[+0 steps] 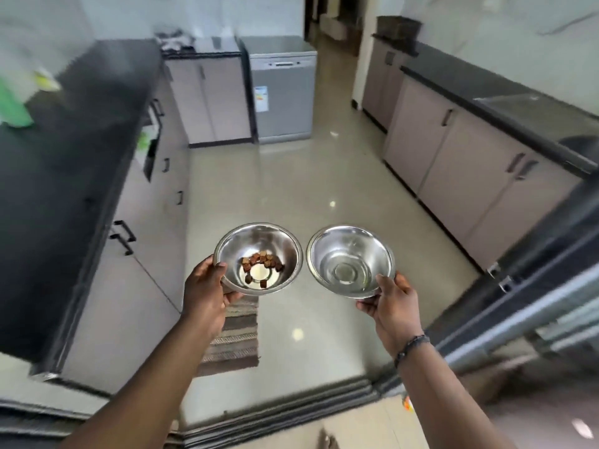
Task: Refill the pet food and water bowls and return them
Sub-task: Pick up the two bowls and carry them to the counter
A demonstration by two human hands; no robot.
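Two steel bowls hang in the air over the kitchen floor, side by side and almost touching. The food bowl (285,244) on the left holds several brown kibble pieces at its bottom. My left hand (207,293) grips its near-left rim, thumb inside. The water bowl (327,251) on the right has clear water in it. My right hand (392,306), with a bead bracelet at the wrist, pinches its near-right rim.
Black counters over beige cabinets (155,286) run along the left and the right (470,183). A grey dishwasher (282,92) stands at the far end beside a doorway. A striped mat (236,335) lies on the glossy floor below the bowls. A sliding-door track (275,413) crosses the near floor.
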